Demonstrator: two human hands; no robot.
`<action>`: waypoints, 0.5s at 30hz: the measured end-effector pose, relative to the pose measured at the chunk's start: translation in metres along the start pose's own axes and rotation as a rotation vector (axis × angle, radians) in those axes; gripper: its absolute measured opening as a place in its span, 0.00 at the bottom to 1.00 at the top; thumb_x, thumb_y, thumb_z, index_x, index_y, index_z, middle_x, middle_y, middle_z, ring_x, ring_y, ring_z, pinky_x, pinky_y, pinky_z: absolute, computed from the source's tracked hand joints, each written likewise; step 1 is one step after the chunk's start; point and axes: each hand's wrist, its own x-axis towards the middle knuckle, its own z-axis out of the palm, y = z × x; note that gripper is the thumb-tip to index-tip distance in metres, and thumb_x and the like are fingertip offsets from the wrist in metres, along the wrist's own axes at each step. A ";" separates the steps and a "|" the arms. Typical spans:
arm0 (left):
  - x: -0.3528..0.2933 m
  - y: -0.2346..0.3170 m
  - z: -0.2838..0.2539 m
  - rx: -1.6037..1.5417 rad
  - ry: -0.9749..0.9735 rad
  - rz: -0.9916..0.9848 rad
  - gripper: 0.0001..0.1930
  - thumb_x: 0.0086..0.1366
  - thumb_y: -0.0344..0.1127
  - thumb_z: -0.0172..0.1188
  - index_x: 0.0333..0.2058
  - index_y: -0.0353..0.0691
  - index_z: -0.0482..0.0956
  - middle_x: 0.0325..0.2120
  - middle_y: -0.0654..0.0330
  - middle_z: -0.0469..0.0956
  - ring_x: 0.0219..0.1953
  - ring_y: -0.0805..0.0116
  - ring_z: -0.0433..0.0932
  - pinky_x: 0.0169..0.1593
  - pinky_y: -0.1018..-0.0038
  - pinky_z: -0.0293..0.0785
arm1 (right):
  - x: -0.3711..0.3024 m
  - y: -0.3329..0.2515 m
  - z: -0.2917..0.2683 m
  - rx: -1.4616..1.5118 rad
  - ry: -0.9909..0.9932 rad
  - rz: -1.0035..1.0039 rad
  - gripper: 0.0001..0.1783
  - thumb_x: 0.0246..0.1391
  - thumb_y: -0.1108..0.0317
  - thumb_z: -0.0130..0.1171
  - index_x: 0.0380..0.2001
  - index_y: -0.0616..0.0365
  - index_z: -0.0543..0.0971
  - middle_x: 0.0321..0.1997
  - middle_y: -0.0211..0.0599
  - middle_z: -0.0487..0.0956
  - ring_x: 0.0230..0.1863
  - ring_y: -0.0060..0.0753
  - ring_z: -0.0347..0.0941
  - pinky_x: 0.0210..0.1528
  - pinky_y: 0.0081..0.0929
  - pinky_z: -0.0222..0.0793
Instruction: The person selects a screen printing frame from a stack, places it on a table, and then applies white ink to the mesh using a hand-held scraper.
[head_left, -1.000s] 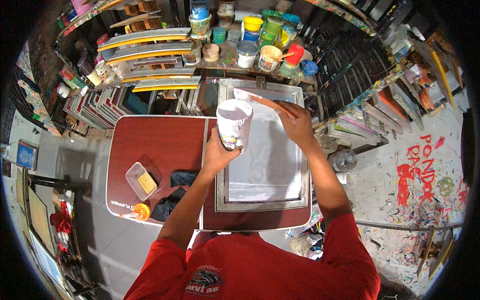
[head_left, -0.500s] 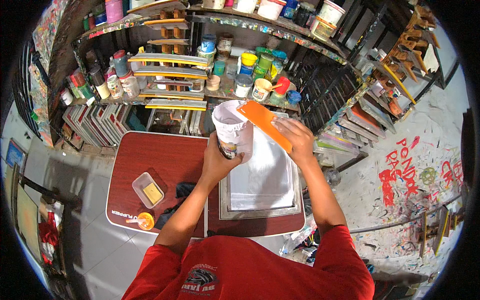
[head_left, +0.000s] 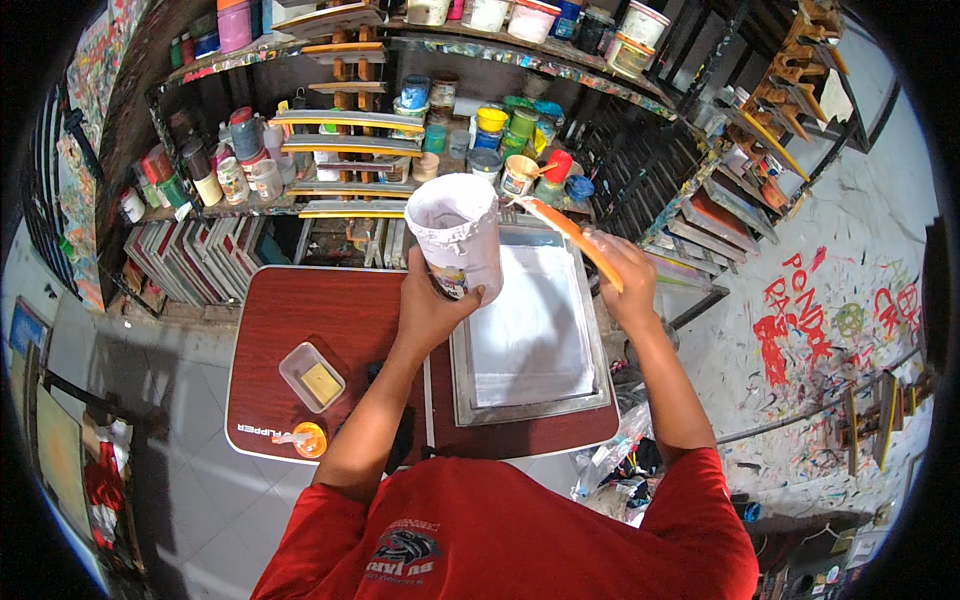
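My left hand (head_left: 432,308) is wrapped round a white plastic tub (head_left: 470,245), smeared with pale paste at its rim and tilted a little so that its mouth shows. An orange flat scraper (head_left: 575,240) is gripped in my right hand (head_left: 625,275), just right of the tub and apart from it. White paste coats the scraper's far edge. Beneath both hands a framed printing screen (head_left: 535,350) lies flat on the right half of the dark red table (head_left: 290,310).
On the table's left stand a clear plastic box (head_left: 298,378) with a yellowish block in it and an orange round container (head_left: 311,440). A dark cloth lies by my left forearm. Behind, shelves (head_left: 240,208) hold paint tubs, squeegees and stacked frames (head_left: 200,262).
The scraper has moved right, away from the tub's rim, and turned from its broad face towards its edge. The tub is tipped slightly more towards me, and the view has shifted a little.
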 end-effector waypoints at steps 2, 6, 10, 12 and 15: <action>-0.002 0.003 -0.002 0.064 -0.021 -0.006 0.35 0.39 0.33 0.70 0.45 0.32 0.60 0.39 0.46 0.74 0.42 0.59 0.75 0.45 0.68 0.71 | -0.022 0.009 0.012 0.098 0.163 0.179 0.09 0.51 0.73 0.53 0.37 0.62 0.77 0.38 0.43 0.79 0.39 0.37 0.76 0.37 0.25 0.72; -0.010 0.003 0.000 0.143 -0.054 -0.004 0.36 0.38 0.35 0.70 0.45 0.31 0.60 0.39 0.44 0.73 0.43 0.54 0.75 0.45 0.66 0.70 | -0.027 -0.013 0.031 0.662 0.329 0.732 0.11 0.58 0.72 0.48 0.41 0.66 0.72 0.35 0.31 0.76 0.32 0.22 0.72 0.30 0.22 0.70; -0.022 0.012 0.005 0.298 -0.091 -0.035 0.37 0.38 0.36 0.70 0.46 0.29 0.61 0.39 0.43 0.73 0.43 0.50 0.74 0.45 0.64 0.70 | -0.028 -0.032 0.046 0.774 0.459 0.855 0.12 0.58 0.70 0.48 0.43 0.65 0.71 0.39 0.34 0.74 0.35 0.24 0.73 0.28 0.23 0.72; -0.026 0.012 0.007 0.263 -0.111 -0.036 0.38 0.38 0.37 0.70 0.46 0.28 0.61 0.39 0.43 0.72 0.43 0.50 0.74 0.46 0.64 0.70 | -0.029 -0.041 0.049 0.797 0.502 0.885 0.12 0.58 0.70 0.48 0.44 0.65 0.71 0.39 0.34 0.74 0.35 0.25 0.73 0.28 0.23 0.73; -0.029 0.010 0.009 0.276 -0.148 -0.059 0.39 0.38 0.38 0.70 0.47 0.28 0.60 0.39 0.42 0.72 0.43 0.48 0.73 0.46 0.63 0.69 | -0.035 -0.045 0.051 0.779 0.507 0.841 0.13 0.58 0.70 0.48 0.44 0.65 0.71 0.39 0.35 0.74 0.36 0.25 0.73 0.30 0.23 0.73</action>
